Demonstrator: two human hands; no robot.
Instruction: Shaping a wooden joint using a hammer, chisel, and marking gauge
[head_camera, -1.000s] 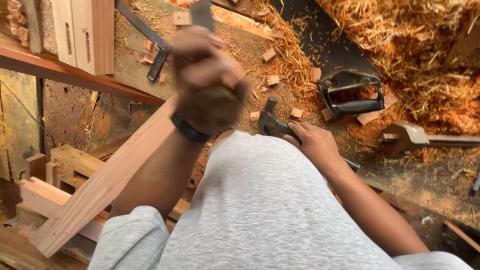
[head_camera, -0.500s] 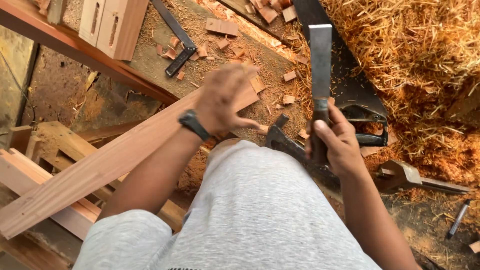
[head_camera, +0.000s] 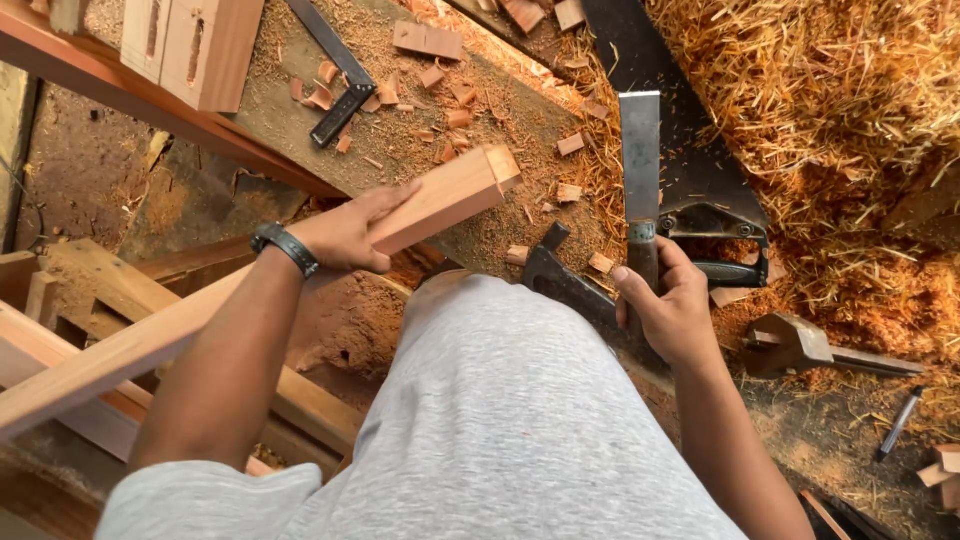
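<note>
My left hand (head_camera: 345, 232), with a black wristband, grips a long reddish wooden beam (head_camera: 440, 198) that slants from lower left up to the middle of the bench. My right hand (head_camera: 668, 300) holds a wide-bladed chisel (head_camera: 640, 160) by its handle, blade pointing away from me. A claw hammer (head_camera: 560, 278) lies on the bench just left of that hand. My knee in grey trousers (head_camera: 500, 420) fills the lower middle.
A handsaw (head_camera: 690, 170) lies right of the chisel beside a heap of wood shavings (head_camera: 830, 110). A try square (head_camera: 335, 75), a mortised wood block (head_camera: 195, 45) and several small offcuts sit at the back. A wooden mallet (head_camera: 800, 345) and a pen (head_camera: 900, 420) lie at right.
My left hand has come down from near the camera and now grips the beam's end on the bench. My right hand has picked up the chisel and holds it upright.
</note>
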